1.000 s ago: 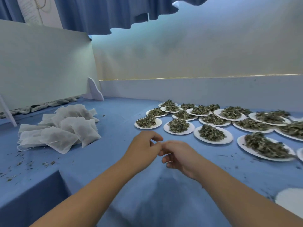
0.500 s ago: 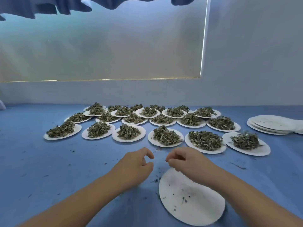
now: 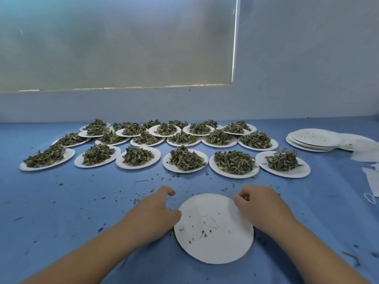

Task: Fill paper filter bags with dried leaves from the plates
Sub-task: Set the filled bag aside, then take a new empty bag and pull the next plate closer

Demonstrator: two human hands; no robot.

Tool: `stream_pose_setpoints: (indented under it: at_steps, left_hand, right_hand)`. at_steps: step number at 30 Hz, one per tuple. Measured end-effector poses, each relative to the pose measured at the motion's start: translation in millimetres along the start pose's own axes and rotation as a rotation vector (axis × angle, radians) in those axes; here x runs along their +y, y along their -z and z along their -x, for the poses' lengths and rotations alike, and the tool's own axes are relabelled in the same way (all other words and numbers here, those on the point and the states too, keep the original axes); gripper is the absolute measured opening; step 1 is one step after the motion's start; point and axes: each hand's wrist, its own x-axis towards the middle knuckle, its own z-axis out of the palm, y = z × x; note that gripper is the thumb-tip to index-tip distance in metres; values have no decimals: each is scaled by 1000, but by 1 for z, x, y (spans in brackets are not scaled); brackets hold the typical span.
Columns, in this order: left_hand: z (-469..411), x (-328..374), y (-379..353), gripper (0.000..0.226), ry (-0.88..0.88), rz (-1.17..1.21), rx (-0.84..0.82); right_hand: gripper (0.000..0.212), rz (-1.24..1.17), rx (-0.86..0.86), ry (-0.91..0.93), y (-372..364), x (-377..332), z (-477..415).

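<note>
Nearby, on the blue table (image 3: 61, 201), an almost empty plate (image 3: 213, 238) lay between both hands, only crumbs on it. The left hand (image 3: 151, 212) had its fingers loosely curled and gripped nothing, its thumb at the plate's left rim. The right hand (image 3: 258, 208) lay curled over the right rim; whether it gripped the plate could not be told. Farther off, dried leaves (image 3: 185, 158) were heaped on rows of plates (image 3: 287, 173). At far right sat a stack of empty plates (image 3: 313, 140), with flat white paper pieces (image 3: 372, 181) beside it.
</note>
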Motion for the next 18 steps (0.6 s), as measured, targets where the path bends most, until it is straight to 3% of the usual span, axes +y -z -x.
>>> stream_pose_setpoints:
  at_steps: [6, 12, 15, 18]
  left_hand:
    - [-5, 17, -3, 44, 42, 267, 30]
    - [-9, 44, -5, 38, 84, 688, 70]
    - [-15, 60, -12, 34, 92, 842, 72]
    - [-25, 81, -20, 32, 76, 947, 59]
  right_hand:
    - [15, -155, -20, -20, 7, 10, -6]
    - [18, -651, 47, -96, 29, 27, -12]
    - [12, -891, -77, -158, 44, 43, -13]
    - [16, -966, -189, -181, 60, 66, -12]
